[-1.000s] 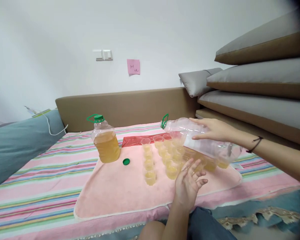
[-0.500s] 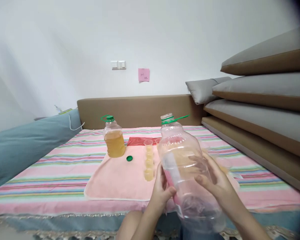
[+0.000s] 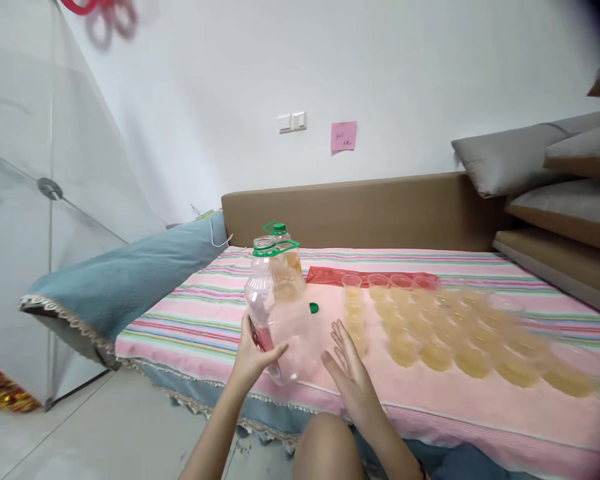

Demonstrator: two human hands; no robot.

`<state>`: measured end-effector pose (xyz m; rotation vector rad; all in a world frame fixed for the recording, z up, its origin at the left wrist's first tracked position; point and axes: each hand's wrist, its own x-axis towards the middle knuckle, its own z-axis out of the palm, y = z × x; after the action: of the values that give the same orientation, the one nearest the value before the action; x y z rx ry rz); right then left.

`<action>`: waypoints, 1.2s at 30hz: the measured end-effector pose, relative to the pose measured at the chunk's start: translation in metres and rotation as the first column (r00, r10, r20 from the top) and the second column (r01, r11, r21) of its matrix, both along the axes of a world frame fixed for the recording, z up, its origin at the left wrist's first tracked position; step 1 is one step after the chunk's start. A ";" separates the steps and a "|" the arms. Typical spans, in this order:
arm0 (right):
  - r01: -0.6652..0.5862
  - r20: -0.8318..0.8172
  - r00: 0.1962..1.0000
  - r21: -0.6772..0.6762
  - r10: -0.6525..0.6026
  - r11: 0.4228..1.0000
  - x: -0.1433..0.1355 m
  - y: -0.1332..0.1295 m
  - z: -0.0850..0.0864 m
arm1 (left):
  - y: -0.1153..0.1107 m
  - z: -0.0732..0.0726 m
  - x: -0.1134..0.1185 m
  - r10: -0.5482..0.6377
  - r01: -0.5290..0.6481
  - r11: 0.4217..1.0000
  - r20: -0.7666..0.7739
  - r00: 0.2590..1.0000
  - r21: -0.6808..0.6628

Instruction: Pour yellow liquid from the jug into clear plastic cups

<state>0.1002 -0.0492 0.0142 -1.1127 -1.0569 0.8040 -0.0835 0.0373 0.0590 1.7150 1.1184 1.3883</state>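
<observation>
A large clear plastic bottle [image 3: 293, 327] with a green handle ring at its uncapped neck appears empty. My left hand [image 3: 257, 353] grips its lower left side, with thumb across the front. To its right, my right hand [image 3: 349, 367] is raised with fingers spread, apart from the bottle and holding nothing. Mostly hidden behind it is a second bottle [image 3: 294, 257], green-capped and containing yellowish liquid. A loose green cap [image 3: 314, 308] lies on the pink mat [image 3: 325, 373]. Rows of clear plastic cups [image 3: 436, 357] with yellowish liquid stand right of my hands, somewhat blurred.
Behind the cups lies a red plastic bag [image 3: 325, 275]. A striped cloth [image 3: 180, 327] covers the bed, bounded by a brown backboard [image 3: 360, 213]. Grey and brown cushions [image 3: 570, 207] are stacked at right; a blue padded armrest [image 3: 115, 267] is at left.
My view has turned left. The empty bottle has moved left, in front of the filled bottle, and stands more upright. My right hand has come off it; my left hand still grips it.
</observation>
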 end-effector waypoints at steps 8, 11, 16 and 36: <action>0.223 0.138 0.970 -0.152 -0.203 0.963 -0.011 0.114 -0.049 | 0.066 -0.038 0.019 0.478 -0.461 0.853 -0.013 0.878 0.246; 0.330 0.267 0.923 -0.180 -0.277 0.927 -0.010 0.148 -0.052 | 0.071 -0.047 0.032 0.544 -0.514 0.812 -0.039 0.838 0.276; 0.449 0.446 0.833 -0.204 -0.326 0.870 -0.010 0.180 -0.051 | 0.072 -0.051 0.032 0.537 -0.500 0.825 -0.092 0.839 0.264; 0.092 0.547 0.763 0.434 -0.344 0.896 0.020 0.144 0.164 | 0.142 0.007 -0.065 -0.501 0.460 0.843 -0.095 0.860 -0.278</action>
<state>0.1206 0.0950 0.1784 -1.1505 -1.5105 -0.0015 -0.1489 0.1792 0.0663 1.7870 0.8168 0.7721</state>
